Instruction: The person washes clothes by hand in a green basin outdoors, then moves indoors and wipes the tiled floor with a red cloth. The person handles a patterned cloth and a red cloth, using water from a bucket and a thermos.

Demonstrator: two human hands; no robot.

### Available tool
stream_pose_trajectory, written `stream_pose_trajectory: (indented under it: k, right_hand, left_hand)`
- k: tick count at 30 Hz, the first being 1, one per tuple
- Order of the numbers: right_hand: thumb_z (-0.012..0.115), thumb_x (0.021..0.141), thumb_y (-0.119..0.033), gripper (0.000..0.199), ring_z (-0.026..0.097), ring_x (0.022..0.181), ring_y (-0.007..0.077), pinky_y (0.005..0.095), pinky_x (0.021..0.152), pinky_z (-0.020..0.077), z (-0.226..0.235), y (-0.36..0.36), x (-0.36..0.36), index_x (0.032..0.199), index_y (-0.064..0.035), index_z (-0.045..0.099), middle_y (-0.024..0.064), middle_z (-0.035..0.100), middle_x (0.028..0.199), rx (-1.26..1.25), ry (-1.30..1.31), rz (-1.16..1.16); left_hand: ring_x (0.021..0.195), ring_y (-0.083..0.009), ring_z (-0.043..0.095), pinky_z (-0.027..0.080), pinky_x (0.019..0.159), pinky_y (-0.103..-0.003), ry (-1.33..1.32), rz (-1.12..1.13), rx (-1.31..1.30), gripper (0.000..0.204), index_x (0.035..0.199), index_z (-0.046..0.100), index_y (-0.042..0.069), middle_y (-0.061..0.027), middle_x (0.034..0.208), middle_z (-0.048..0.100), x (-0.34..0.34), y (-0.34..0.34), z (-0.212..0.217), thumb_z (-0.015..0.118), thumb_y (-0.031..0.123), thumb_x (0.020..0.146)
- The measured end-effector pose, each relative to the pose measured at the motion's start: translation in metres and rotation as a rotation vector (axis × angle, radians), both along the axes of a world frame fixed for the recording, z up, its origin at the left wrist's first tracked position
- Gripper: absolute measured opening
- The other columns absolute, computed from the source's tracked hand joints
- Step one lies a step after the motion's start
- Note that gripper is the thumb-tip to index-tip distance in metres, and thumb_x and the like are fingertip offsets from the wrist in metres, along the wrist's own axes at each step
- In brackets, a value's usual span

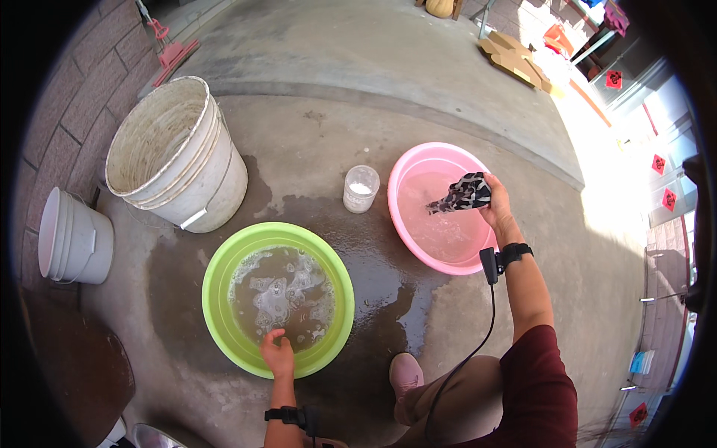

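My right hand (498,207) grips a wet grey-and-black camouflage cloth (469,192) by its right end. The cloth hangs over the pink basin (403,237), which holds cloudy water, and its left tip reaches down close to the surface. At the near rim of the green basin (214,299), my left hand (277,353) is held with its fingers loosely curled and apart, nothing visible in them. White suds (276,299) float on the murky water in that basin. Between the two basins, farther off, stands a clear plastic tub (361,189) with white powder inside.
At the left, a large dirty white bucket (224,179) and a smaller white bucket (93,243) stand by the brick wall (67,89). Water wets the concrete floor (373,299) around the green basin. Beyond a low step (418,112) lies flattened cardboard (515,61). A pink broom (173,54) leans at upper left.
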State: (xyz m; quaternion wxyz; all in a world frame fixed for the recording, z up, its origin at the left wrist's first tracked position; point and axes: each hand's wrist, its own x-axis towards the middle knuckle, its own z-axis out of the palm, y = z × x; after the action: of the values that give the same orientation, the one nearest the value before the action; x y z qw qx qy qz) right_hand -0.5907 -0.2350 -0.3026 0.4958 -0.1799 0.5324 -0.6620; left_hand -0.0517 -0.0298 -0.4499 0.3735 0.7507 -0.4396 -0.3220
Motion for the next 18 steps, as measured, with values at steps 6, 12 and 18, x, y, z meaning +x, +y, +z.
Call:
stream_pose_trajectory:
  k: [6,12,18]
  right_hand:
    - [0.040,0.094,-0.012,0.019,0.058,0.044,0.0203,0.0334,0.038,0.0490,-0.065,0.033,-0.029,0.099,-0.0001,0.053,0.0112,0.061,0.072,0.791,0.504,0.236]
    - [0.056,0.078,-0.004,0.045,0.063,0.099,0.0387,0.0427,0.083,0.0528,-0.132,0.044,-0.022,0.122,-0.0057,0.047,0.0238,0.064,0.102,0.755,1.326,0.525]
    - [0.067,0.070,-0.012,0.058,0.059,0.106,0.0367,0.0385,0.094,0.0459,-0.185,0.052,-0.011,0.126,-0.0091,0.051,0.0224,0.063,0.108,0.626,1.482,0.943]
  left_hand:
    - [0.089,-0.0295,0.063,0.047,0.084,-0.039,-0.051,0.021,0.006,0.019,0.087,0.067,0.003,-0.0120,0.090,0.068,0.004,0.003,-0.001,0.061,-0.001,0.069]
    - [0.089,-0.0291,0.063,0.046,0.085,-0.039,-0.035,0.015,0.028,0.019,0.085,0.067,0.004,-0.0115,0.089,0.068,0.007,0.005,-0.002,0.062,0.000,0.068]
    - [0.087,-0.0305,0.063,0.047,0.082,-0.038,-0.086,-0.008,-0.022,0.019,0.085,0.067,0.004,-0.0117,0.087,0.068,0.007,0.007,-0.005,0.063,0.000,0.068]
